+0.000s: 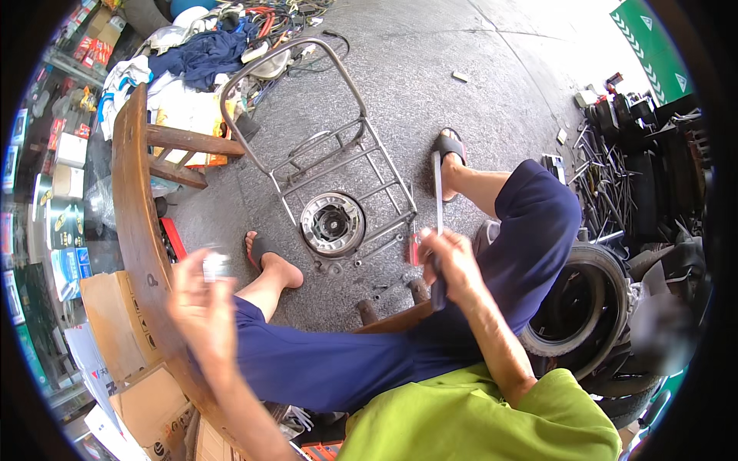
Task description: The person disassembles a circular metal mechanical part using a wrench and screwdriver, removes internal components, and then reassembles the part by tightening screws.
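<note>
My left hand (201, 311) is raised at the left, over the edge of a wooden bench (132, 192). Its fingers close on a small silvery cylindrical piece (217, 266), blurred by motion. Above my right thigh, my right hand (455, 265) grips a tool with a dark handle and a long, flat grey metal bar (438, 188). The bar points away from me; whether it is a file or another tool I cannot tell. Between my feet lies a round metal wheel hub (333, 223), beside a tubular metal rack (346, 154) on the floor.
Small metal parts and a wrench (384, 247) lie near the hub. Tires (580, 303) stack at the right, below a pile of metal tools (596, 169). Cardboard boxes (119, 315) and a glass case stand left. Cloth (201, 58) and cables heap at the far left.
</note>
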The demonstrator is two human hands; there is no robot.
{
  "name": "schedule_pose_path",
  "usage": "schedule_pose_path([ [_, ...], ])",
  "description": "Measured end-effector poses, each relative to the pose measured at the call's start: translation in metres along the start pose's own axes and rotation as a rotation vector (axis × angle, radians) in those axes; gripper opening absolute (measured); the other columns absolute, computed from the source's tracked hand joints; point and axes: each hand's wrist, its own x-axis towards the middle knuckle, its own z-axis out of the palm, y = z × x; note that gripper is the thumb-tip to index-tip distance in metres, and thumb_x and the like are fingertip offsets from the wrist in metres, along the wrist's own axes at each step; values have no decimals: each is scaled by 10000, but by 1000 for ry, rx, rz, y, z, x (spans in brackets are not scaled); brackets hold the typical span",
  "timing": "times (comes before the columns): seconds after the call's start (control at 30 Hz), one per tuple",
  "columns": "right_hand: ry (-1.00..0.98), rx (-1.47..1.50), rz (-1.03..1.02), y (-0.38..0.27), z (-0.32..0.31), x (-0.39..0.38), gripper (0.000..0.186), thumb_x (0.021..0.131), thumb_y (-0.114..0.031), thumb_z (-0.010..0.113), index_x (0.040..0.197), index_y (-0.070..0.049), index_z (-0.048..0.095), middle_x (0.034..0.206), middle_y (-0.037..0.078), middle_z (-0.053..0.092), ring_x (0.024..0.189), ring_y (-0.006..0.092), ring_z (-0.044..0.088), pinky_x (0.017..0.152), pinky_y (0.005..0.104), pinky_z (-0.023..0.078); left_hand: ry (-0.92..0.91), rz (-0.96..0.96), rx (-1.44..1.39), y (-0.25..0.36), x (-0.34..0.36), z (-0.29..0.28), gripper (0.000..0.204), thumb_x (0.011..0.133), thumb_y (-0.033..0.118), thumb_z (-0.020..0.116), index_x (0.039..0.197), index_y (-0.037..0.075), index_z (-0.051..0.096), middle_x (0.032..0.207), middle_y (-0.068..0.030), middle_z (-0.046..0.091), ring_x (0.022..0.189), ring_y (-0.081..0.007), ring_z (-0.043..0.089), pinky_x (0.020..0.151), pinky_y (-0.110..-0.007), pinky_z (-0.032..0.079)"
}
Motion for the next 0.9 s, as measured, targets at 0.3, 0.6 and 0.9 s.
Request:
schedule_pose_path([
  [0.3, -159, 419, 229, 35, 34, -14, 217, 938, -257, 646, 934, -40, 649, 670, 43, 622, 433, 92, 531, 388, 215, 424, -315, -236, -516, -25, -94, 164, 371, 921, -51, 580, 1259, -42, 428, 995, -127, 623, 753, -126, 653, 620, -223, 552],
  [0.6, -79, 536, 237, 63, 1, 34, 270, 897, -342, 618, 860, -79, 572, 766, 76, 666, 422, 62, 410, 435, 244, 389, -69, 45, 294, -72, -92, 160, 599, 818, 78, 713, 1341, -31, 442, 1257, -235, 544, 1162, -363, 531, 1008, -468, 405],
  [0.9, -10, 454, 274, 60, 17, 32, 250, 861, -303, 633, 733, -137, 498, 778, 143, 690, 429, 91, 413, 433, 232, 360, 37, 40, 874, -129, -51, 181, 1118, 631, 55, 836, 1534, 185, 190, 1417, -191, 376, 1199, -380, 472, 946, -500, 460],
])
